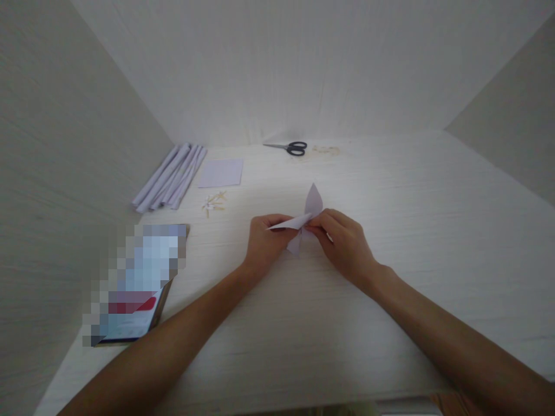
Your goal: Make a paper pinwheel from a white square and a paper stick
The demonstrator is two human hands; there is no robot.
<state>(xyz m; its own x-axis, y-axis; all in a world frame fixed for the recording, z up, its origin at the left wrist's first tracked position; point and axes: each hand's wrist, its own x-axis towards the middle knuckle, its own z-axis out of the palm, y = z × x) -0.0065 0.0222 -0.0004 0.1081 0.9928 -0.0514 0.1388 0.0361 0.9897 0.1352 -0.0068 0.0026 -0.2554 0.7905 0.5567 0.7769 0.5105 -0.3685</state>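
Note:
Above the middle of the table, both hands hold a white paper pinwheel (314,199) with pointed, curled blades. My left hand (269,240) is closed on its left side, with one blade sticking out over the fingers. Fingertips of my right hand (344,240) pinch the paper close to its centre. Whether a pin or stick is at the centre is hidden by the fingers and blades.
Several rolled paper tubes (171,176) lie at the back left beside a square paper sheet (221,173). A small pile of short sticks (213,202) is in front of it. Black-handled scissors (289,148) rest by the back wall. A phone-like screen (139,283), partly blurred, is at left.

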